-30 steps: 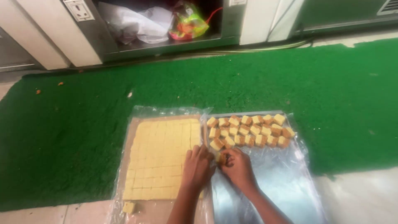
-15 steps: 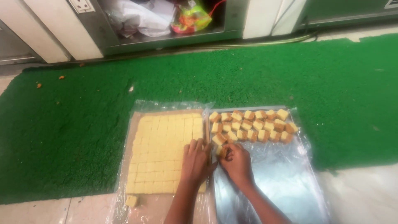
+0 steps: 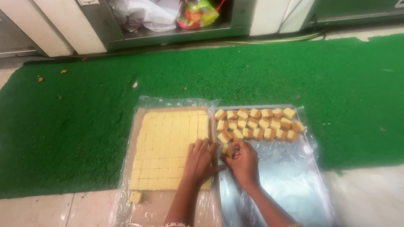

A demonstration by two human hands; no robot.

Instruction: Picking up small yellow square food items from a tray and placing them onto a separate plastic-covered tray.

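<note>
A pale yellow slab cut into small squares (image 3: 166, 143) lies on a plastic-lined board on the left. Beside it a metal tray (image 3: 286, 176) covered in clear film carries three rows of browned cubes (image 3: 256, 124) along its far end. My left hand (image 3: 198, 162) rests flat on the slab's right edge, fingers spread over the squares. My right hand (image 3: 243, 162) sits just over the tray's left side, fingers pinched on one cube (image 3: 229, 150) between the two hands.
Board and tray lie on a green turf mat (image 3: 84, 109) over a pale tiled floor. One loose cube (image 3: 135, 197) sits at the board's near left corner. A steel cabinet shelf with plastic bags (image 3: 168, 14) runs along the far edge.
The view has shifted slightly. Both hands stay at the seam between slab and tray; the right hand's fingers have closed more tightly around one cube.
</note>
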